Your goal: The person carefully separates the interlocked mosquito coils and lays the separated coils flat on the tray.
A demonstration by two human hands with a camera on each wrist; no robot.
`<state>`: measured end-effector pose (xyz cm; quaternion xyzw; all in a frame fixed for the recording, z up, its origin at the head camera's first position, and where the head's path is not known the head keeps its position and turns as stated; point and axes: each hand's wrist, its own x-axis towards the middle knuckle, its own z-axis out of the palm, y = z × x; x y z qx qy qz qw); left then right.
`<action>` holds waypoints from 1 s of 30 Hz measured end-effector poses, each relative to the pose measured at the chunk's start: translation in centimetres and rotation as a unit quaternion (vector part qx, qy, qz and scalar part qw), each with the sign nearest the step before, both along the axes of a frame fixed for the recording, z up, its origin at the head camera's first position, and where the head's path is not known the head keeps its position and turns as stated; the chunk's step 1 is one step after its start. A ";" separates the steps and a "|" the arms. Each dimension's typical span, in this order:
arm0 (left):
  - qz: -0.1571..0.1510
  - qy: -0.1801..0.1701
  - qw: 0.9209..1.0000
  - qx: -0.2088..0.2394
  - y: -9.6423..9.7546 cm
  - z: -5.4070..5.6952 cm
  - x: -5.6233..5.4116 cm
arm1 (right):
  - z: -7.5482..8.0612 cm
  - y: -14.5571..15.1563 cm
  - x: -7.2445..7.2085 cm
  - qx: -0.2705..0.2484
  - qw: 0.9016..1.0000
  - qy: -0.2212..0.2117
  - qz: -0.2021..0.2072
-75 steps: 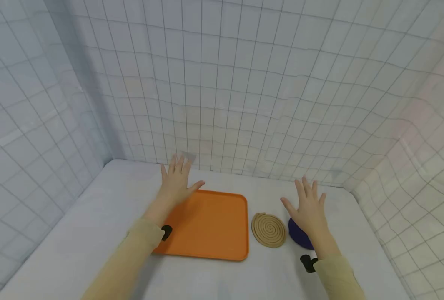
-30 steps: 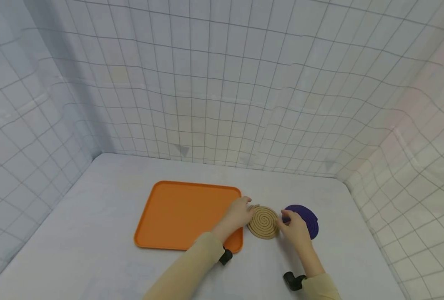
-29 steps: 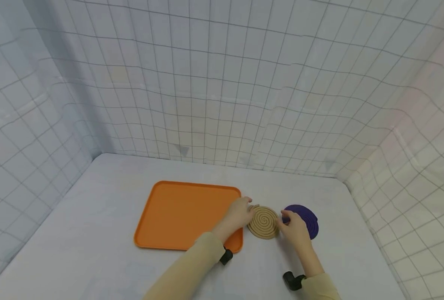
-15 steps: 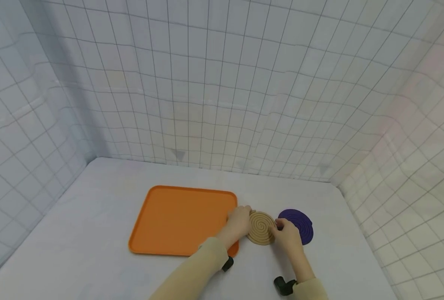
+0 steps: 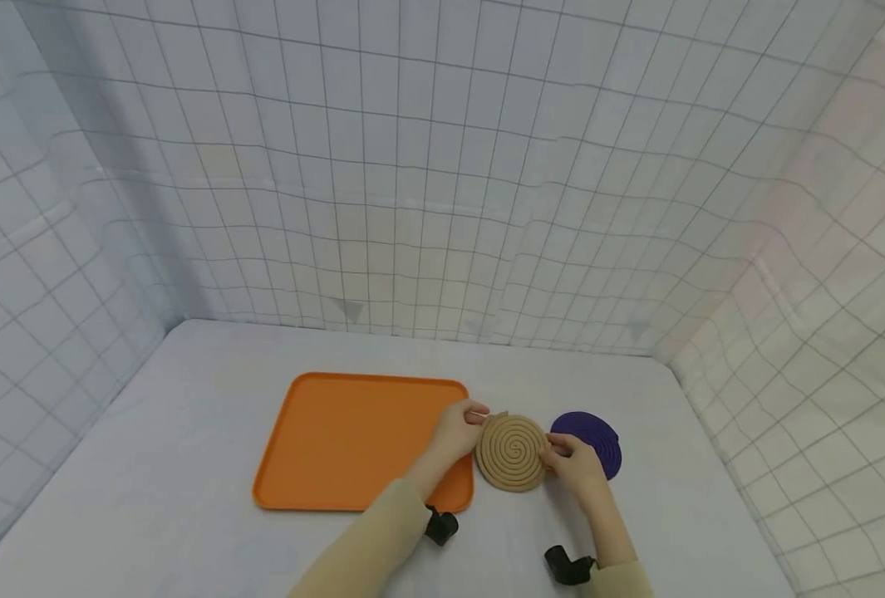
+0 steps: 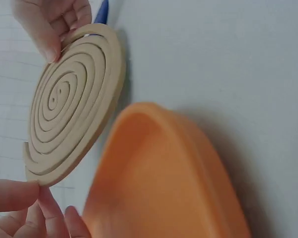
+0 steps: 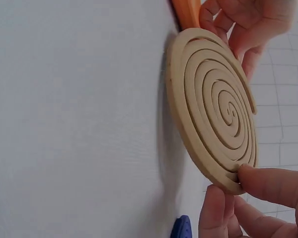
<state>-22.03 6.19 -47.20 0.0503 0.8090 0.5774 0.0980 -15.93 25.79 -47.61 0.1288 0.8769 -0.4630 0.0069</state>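
A tan spiral trivet point(image 5: 512, 453) is held between both hands, just off the table beside the tray. My left hand point(image 5: 455, 430) pinches its left edge; in the left wrist view the thumb and fingertips point(image 6: 45, 201) meet at the rim. On the opposite edge my right hand point(image 5: 578, 469) pinches it, thumb point(image 7: 268, 183) on the upper face and fingers beneath. The trivet point(image 7: 213, 104) stands clear of its shadow in the right wrist view. A dark purple spiral trivet point(image 5: 592, 436) lies flat on the table, partly behind my right hand.
The orange tray point(image 5: 345, 440) lies left of the tan trivet, my left forearm crossing its right corner. White table point(image 5: 210, 465) surrounds it, with grid-patterned curtains point(image 5: 412, 166) at the back and both sides.
Both hands were spread open over the tray and purple trivet, then moved in to either side of the tan trivet. They now grip its edges, and it has risen slightly off the table.
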 end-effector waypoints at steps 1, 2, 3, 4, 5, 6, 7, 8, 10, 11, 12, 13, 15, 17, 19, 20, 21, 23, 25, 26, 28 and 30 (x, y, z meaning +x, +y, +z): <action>-0.003 -0.002 1.000 0.001 -0.3 0.1 0.2 | 0.1 0.0 0.1 -0.011 1.000 -0.001 0.001; -0.009 -0.004 1.000 0.006 -0.7 0.3 0.4 | 0.2 -0.1 0.2 -0.022 1.000 -0.002 0.003; -0.016 -0.004 1.000 0.012 -1.0 0.4 0.6 | 0.4 -0.1 0.3 -0.033 0.999 -0.003 0.003; -0.021 -0.003 1.000 0.022 -1.4 0.6 0.9 | 0.5 -0.2 0.4 -0.044 0.999 -0.003 0.003; -0.028 -0.004 0.999 0.034 -1.8 0.8 1.1 | 0.6 -0.4 0.5 -0.056 0.998 -0.001 0.003; -0.036 -0.006 0.998 0.051 -2.3 1.1 1.4 | 0.8 -0.5 0.7 -0.068 0.998 0.001 0.005; -0.040 -0.009 0.997 0.066 -2.8 1.3 1.7 | 0.9 -0.7 0.8 -0.080 0.997 0.003 0.008; -0.044 -0.015 0.996 0.081 -3.3 1.6 1.9 | 1.1 -1.0 0.9 -0.093 0.996 0.006 0.011; -0.048 -0.030 0.993 0.105 -4.4 2.1 2.4 | 1.4 -1.5 1.0 -0.118 0.993 0.010 0.024; -0.049 -0.035 0.992 0.111 -4.9 2.3 2.7 | 1.6 -1.8 1.1 -0.129 0.991 0.010 0.032; -0.049 -0.040 0.992 0.114 -5.5 2.5 2.9 | 1.7 -2.0 1.2 -0.138 0.990 0.009 0.042; -0.048 -0.040 0.992 0.110 -6.0 2.7 3.1 | 1.8 -2.3 1.2 -0.146 0.988 0.008 0.051; -0.048 -0.037 0.993 0.104 -6.9 3.0 3.5 | 2.1 -2.8 1.4 -0.161 0.985 0.005 0.068; -0.045 -0.031 0.993 0.100 -7.7 3.3 4.0 | 2.3 -3.3 1.5 -0.171 0.982 0.004 0.080; -0.043 -0.023 0.994 0.102 -8.4 3.4 4.4 | 2.5 -3.9 1.7 -0.178 0.980 0.006 0.090; -0.041 -0.021 0.993 0.105 -8.7 3.6 4.6 | 2.6 -4.2 1.7 -0.180 0.979 0.007 0.095; -0.040 -0.020 0.993 0.106 -9.0 3.6 4.8 | 2.7 -4.5 1.8 -0.180 0.978 0.009 0.101; -0.037 -0.019 0.994 0.105 -9.6 3.7 5.2 | 2.9 -5.0 2.0 -0.180 0.976 0.011 0.118; -0.036 -0.021 0.994 0.101 -10.2 3.9 5.6 | 3.1 -5.5 2.3 -0.181 0.974 0.011 0.135; -0.037 -0.021 0.994 0.096 -10.5 4.0 5.8 | 3.1 -5.7 2.4 -0.182 0.973 0.011 0.143; -0.044 -0.013 0.996 0.081 -11.0 4.1 6.2 | 3.3 -6.1 2.6 -0.183 0.971 0.011 0.155; -0.053 -0.001 0.996 0.065 -11.3 4.3 6.5 | 3.5 -6.5 2.9 -0.177 0.970 0.014 0.163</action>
